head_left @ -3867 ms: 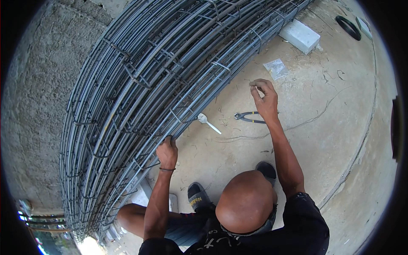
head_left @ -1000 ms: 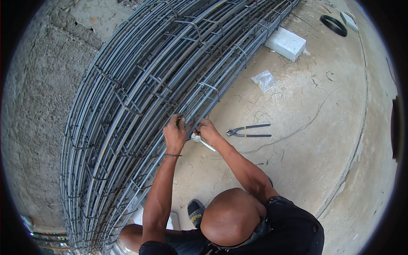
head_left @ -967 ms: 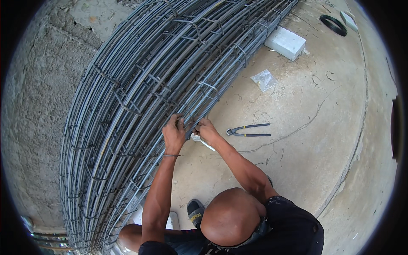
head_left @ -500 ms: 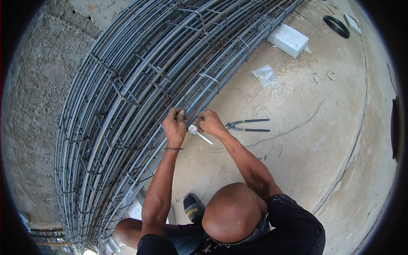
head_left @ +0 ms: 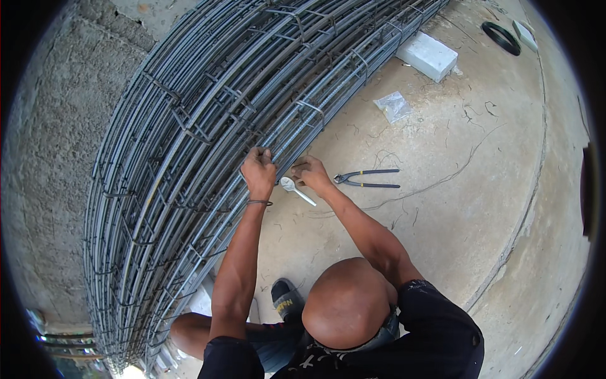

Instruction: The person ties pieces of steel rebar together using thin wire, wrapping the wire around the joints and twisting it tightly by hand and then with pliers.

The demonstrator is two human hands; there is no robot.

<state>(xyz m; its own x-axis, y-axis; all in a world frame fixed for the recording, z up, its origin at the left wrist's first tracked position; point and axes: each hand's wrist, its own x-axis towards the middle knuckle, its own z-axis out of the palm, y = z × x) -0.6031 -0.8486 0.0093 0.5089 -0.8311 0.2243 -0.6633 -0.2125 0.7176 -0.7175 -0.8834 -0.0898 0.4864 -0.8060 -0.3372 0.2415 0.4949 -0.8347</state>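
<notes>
Long bundled steel rebar cages (head_left: pixel 196 126) with square stirrups run diagonally beside me. My left hand (head_left: pixel 258 169) has its fingers curled on the near bars of the cage. Just to its right, my right hand (head_left: pixel 310 172) is pinched at the cage's outer edge; whatever is between its fingertips is too small to make out. Below the gap between the hands lies a white spoon-like object (head_left: pixel 303 196) on the floor. End-cutting pliers (head_left: pixel 375 186) with dark, yellow-banded handles lie to the right of my right hand, their handles apart.
A rough concrete surface (head_left: pixel 53 189) borders the cages on the left. On the smooth floor (head_left: pixel 480 208) are a white block (head_left: pixel 428 55), a clear plastic bag (head_left: pixel 392 108), a black coil (head_left: pixel 500 38) and scattered wire pieces. My bent knee and sandalled foot (head_left: pixel 288 300) show below.
Since the oldest frame, my right hand has come down-left from over the floor to the cage, and my left hand has moved up along the bars. Lately both have edged upward in the picture.
</notes>
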